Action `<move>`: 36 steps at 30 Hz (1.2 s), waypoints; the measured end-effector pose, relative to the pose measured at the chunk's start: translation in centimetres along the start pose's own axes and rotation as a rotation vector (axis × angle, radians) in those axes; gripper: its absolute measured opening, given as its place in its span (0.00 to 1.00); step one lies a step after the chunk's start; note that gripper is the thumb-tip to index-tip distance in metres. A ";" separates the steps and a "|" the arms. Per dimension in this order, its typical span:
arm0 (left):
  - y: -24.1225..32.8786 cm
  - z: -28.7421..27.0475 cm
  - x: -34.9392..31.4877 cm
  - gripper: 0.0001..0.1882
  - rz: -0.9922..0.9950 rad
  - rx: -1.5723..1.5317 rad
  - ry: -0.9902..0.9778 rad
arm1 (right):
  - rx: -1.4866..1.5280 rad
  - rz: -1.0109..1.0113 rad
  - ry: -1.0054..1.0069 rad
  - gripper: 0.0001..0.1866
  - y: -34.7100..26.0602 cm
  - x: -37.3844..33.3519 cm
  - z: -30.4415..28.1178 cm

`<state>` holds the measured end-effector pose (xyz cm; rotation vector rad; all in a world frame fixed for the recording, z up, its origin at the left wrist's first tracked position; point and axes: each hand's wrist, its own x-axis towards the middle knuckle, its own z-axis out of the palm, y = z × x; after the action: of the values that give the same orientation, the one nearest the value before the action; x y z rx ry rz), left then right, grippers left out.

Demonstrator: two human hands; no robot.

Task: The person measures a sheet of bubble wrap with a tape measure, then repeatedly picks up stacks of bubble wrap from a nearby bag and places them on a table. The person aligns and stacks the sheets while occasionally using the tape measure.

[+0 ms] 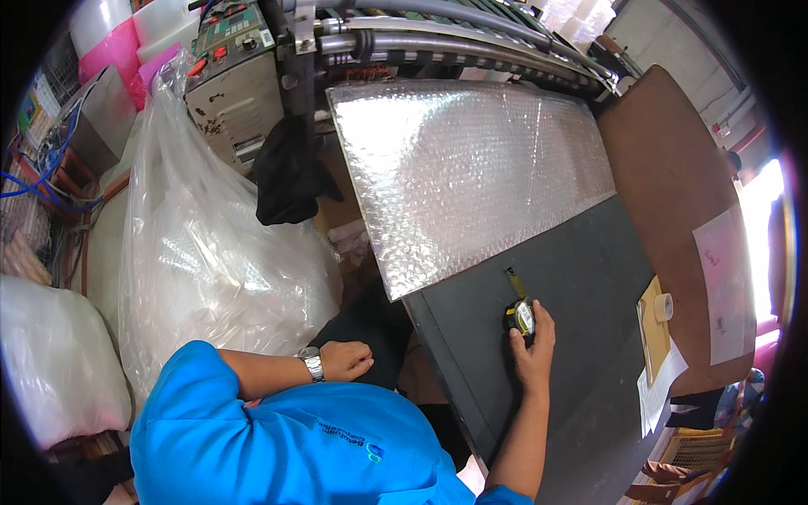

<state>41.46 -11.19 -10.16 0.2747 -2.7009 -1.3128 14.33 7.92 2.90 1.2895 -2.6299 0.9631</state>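
My right hand (pixel 534 347) holds a black and yellow tape measure (pixel 520 316) on the dark grey tabletop (pixel 581 278). A short stretch of its yellow blade sticks out toward the bubble wrap. That silvery, see-through bubble wrap (pixel 480 168) lies flat over the far part of the table, a little beyond the tape measure and apart from it. My left hand (pixel 343 360), with a metal watch on the wrist, rests by my dark-trousered leg. Its fingers are curled closed, and nothing shows in them.
Behind the bubble wrap stands a machine with metal rollers (pixel 471 59) and a control box (pixel 231 76). A large clear plastic bag (pixel 210 269) fills the left side. A clipboard (pixel 650 328), a tape roll (pixel 664 307) and paper (pixel 661 391) lie at the table's right edge, near a brown board (pixel 665 168).
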 end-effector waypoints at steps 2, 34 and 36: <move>0.4 -0.8 -0.3 0.11 -0.018 0.011 0.016 | -0.001 0.032 0.008 0.34 -0.5 0.2 0.1; 11.4 -4.4 7.0 0.17 0.003 -0.794 -0.113 | 0.574 -0.131 -0.466 0.30 -8.0 -3.1 -1.3; 12.3 -4.6 7.9 0.15 -0.120 -0.859 -0.201 | 0.619 -0.185 -0.400 0.29 -7.7 -3.3 -1.1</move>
<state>33.28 -8.94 2.62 0.2078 -1.9924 -2.4651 21.90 7.34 6.68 1.9936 -2.4803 1.7277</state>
